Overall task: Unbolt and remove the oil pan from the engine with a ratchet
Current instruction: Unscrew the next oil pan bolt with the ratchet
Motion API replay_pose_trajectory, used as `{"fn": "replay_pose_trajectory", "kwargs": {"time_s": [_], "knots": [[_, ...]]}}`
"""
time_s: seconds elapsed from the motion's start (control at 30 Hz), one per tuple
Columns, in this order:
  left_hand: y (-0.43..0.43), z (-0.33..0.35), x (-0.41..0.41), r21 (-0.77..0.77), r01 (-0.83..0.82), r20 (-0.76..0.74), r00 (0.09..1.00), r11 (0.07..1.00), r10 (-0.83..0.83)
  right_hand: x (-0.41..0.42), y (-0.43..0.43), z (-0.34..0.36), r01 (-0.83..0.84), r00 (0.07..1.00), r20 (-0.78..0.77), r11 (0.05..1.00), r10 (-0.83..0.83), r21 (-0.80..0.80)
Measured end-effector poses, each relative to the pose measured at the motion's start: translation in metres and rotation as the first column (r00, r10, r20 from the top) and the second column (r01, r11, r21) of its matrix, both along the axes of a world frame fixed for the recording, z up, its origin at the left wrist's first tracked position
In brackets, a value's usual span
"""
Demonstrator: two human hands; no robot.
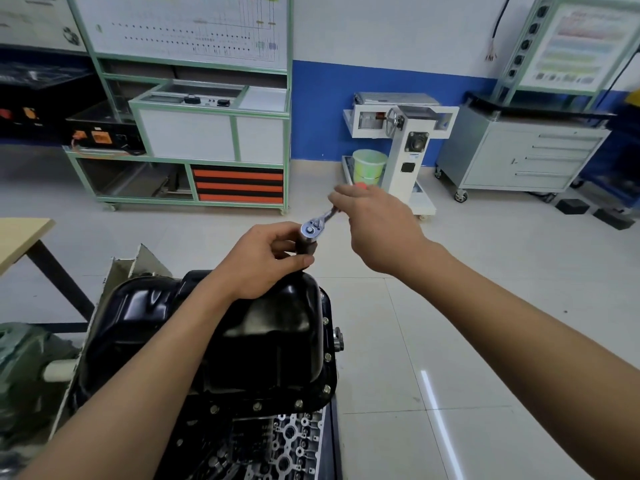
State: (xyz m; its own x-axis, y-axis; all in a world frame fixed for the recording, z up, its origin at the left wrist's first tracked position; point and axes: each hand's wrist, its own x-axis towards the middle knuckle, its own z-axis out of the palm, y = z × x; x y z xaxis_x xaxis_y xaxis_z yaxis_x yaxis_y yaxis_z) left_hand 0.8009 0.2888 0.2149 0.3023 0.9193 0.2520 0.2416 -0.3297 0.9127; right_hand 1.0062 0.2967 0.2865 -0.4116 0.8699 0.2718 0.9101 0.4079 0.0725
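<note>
A glossy black oil pan sits on top of the engine, with several bolts along its right and near flange. A chrome ratchet with a dark socket under its head stands over the pan's far right corner. My left hand pinches the socket just below the ratchet head. My right hand grips the ratchet's handle, whose red end shows above my fingers. The socket's lower end is hidden behind my left thumb.
A wooden table stands at the left. On the tiled floor behind are a green-framed training bench, a white stand with a green bucket, and a grey drawer cabinet on wheels.
</note>
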Motion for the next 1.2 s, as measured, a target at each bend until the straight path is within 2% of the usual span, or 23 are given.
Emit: {"fn": "replay_pose_trajectory", "kwargs": {"time_s": [0.1,0.2,0.4,0.57,0.83,0.9,0.97,1.03,1.13,1.2], "knots": [[0.001,-0.001,0.001,0.009,-0.021,0.029,0.999,1.000,0.021,-0.001,0.014,-0.007,-0.115,0.993,-0.034,0.989,0.112,-0.093],[0.003,-0.004,0.002,0.012,-0.072,0.033,0.997,0.997,0.072,-0.001,0.021,-0.010,-0.148,0.989,-0.040,0.981,0.144,-0.124],[0.003,-0.004,0.007,0.017,-0.180,0.065,0.982,0.984,0.179,0.004,0.005,-0.007,-0.073,0.997,-0.025,0.997,0.072,-0.013],[0.002,-0.004,0.008,0.044,-0.245,0.046,0.969,0.969,0.243,0.008,-0.024,0.008,0.020,0.998,-0.055,1.000,-0.021,-0.014],[0.002,-0.006,0.006,0.141,-0.264,-0.033,0.962,0.954,0.271,-0.018,-0.064,0.008,-0.079,0.958,-0.287,0.940,-0.020,-0.331],[0.002,-0.004,0.006,0.145,-0.271,-0.017,0.961,0.952,0.276,-0.017,-0.061,0.013,-0.082,0.952,-0.305,0.925,-0.038,-0.372],[0.001,-0.004,0.007,0.147,-0.235,-0.006,0.971,0.961,0.238,-0.010,-0.054,0.021,-0.058,0.964,-0.260,0.915,-0.052,-0.399],[-0.001,-0.004,0.007,0.161,-0.172,-0.026,0.984,0.972,0.179,-0.003,-0.045,0.028,-0.002,0.984,-0.166,0.934,-0.061,-0.358],[-0.003,-0.002,0.006,0.134,-0.115,-0.013,0.993,0.984,0.118,0.000,-0.027,0.029,0.078,0.995,-0.049,0.978,-0.089,-0.191],[-0.005,0.001,0.005,0.117,-0.081,-0.024,0.996,0.990,0.085,-0.002,-0.013,0.024,0.075,0.996,-0.029,0.991,-0.079,-0.113]]}}
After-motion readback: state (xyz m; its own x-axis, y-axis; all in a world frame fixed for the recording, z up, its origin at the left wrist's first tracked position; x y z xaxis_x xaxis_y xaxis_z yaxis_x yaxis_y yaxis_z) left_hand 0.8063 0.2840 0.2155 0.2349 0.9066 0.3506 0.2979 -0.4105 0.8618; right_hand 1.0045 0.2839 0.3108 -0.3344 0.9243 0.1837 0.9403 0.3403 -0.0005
